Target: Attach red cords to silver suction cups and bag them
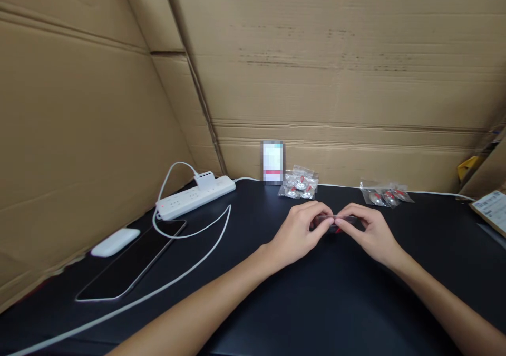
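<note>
My left hand (302,228) and my right hand (367,230) meet over the black table, fingertips almost touching. Between them they pinch the top edge of a small clear plastic bag (344,219), thumbs on the near side. Something red shows low in this bag, but the fingers hide most of it. Behind my left hand lies a pile of clear bags (299,183) with shiny silvery, red-marked items inside. Beyond my right hand sits another group of such bags (385,194).
A white power strip (195,197) with a plugged-in charger (205,178) lies at left. Its white cable (190,272) loops across the black table (316,303). A dark phone (132,264) and white case (115,241) lie nearby. A blurred screen (272,162) leans against the cardboard wall (340,92).
</note>
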A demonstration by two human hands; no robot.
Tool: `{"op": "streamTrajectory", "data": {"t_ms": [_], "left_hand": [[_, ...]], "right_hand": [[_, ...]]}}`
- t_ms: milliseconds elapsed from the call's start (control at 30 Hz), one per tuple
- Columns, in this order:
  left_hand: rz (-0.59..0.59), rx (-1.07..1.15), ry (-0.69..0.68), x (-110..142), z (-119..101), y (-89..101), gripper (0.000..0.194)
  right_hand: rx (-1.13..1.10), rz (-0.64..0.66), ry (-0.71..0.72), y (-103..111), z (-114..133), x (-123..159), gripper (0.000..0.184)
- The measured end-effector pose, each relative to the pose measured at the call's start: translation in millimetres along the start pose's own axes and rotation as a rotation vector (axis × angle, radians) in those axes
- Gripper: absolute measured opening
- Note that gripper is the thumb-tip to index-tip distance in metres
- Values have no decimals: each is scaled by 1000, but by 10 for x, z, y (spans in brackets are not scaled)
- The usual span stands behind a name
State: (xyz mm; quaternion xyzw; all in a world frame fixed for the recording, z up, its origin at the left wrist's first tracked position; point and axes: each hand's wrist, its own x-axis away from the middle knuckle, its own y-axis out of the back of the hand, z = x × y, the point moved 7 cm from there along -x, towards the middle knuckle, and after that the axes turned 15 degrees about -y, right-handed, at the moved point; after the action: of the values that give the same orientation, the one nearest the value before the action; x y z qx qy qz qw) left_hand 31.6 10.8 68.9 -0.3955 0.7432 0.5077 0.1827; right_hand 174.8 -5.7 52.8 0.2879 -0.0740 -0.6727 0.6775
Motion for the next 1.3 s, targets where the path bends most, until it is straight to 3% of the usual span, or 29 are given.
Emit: {"op": "streamTrajectory", "data": {"t_ms": [167,433,800,967,1167,1300], "left_hand": [[84,-51,-24,-28,-4,15,18],[124,156,166,9,288,-8,26],[180,260,215,55,497,-62,26],[199,235,210,38,478,-18,25],[121,294,202,58,476,-8,25],[122,385,200,105,490,-96,44]], "right_hand": [[-23,-17,-10,12,-9,-4,15],[-260,18,-301,50,-297,-92,19],[-387,130,-425,-17,-439,-108,31],[-409,154,-414,-27,-404,-102,33],[-418,51,-358,14,-349,-70,32],[-427,-48,-320,53,-331,-66,29]]}}
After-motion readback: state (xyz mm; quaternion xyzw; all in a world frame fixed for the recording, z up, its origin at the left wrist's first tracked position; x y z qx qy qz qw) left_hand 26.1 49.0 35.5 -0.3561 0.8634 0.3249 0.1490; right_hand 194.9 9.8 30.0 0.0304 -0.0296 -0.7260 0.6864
